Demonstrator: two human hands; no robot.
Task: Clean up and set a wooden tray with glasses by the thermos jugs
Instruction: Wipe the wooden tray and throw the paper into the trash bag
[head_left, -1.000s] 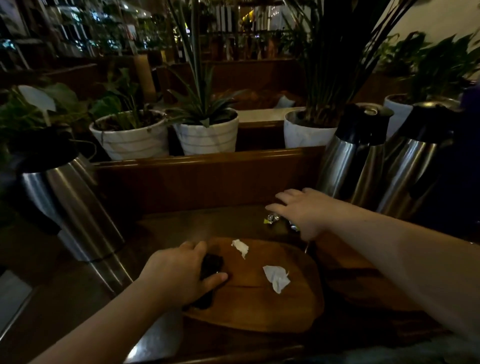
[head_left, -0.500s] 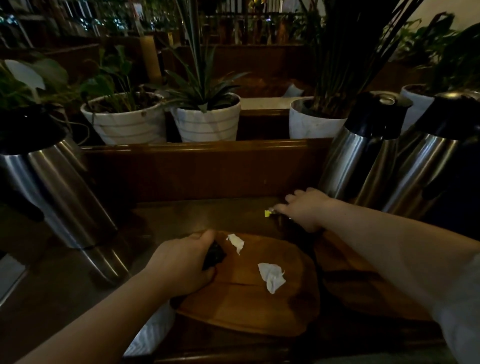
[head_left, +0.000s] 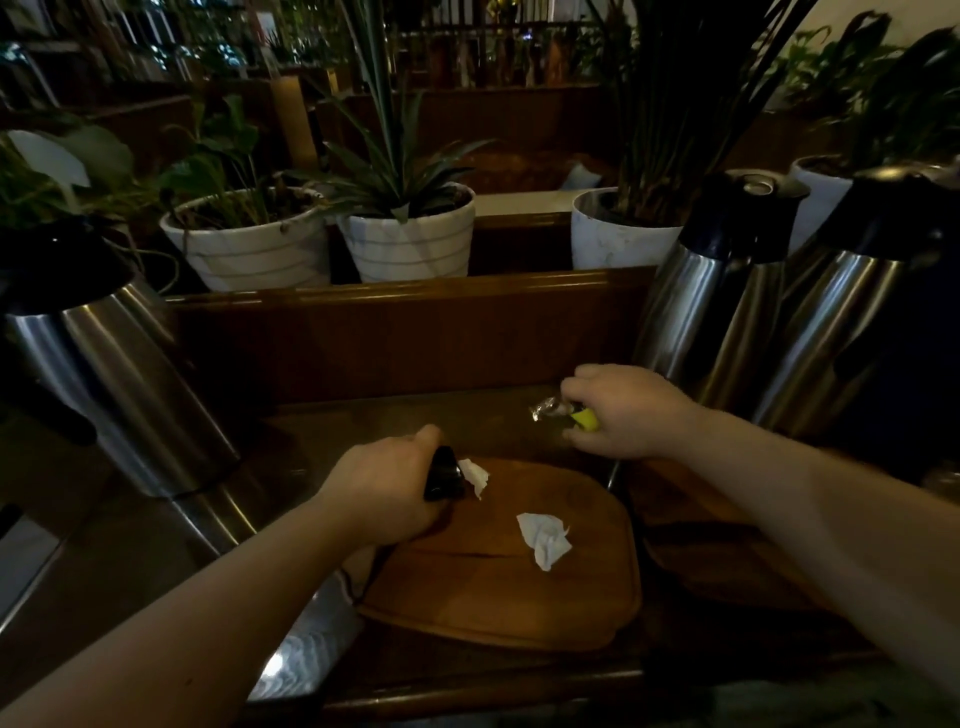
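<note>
1. wooden tray (head_left: 498, 587) flat on the dark counter (head_left: 156, 530), centre foreground, between the jugs.
2. two crumpled white paper scraps on the tray: one (head_left: 474, 475) at its far left edge, one (head_left: 544, 539) near the middle, apart from each other.
3. left hand (head_left: 382, 491) closed around a dark object (head_left: 442, 473) at the tray's far left corner, thumb up; object touching or just beside the first scrap, cannot tell which.
4. right hand (head_left: 626, 410) just beyond the tray's far right corner, fingers curled and pinching a wrapper (head_left: 563, 413), silvery at one end, yellow at the other.
5. steel thermos jug (head_left: 109, 384) with black top standing at left, well apart from the tray.
6. two more steel jugs at right, one (head_left: 722, 291) just behind the right hand, another (head_left: 841, 312) beside it, close together.
7. second wooden board (head_left: 717, 551), darker, right of the tray under the right forearm; details too dim to make out.
8. wooden ledge (head_left: 395, 327) behind the counter, with white pots (head_left: 410, 244) of green plants (head_left: 395, 156) lined up above it.
9. scene dim; no glasses seen on the tray.
</note>
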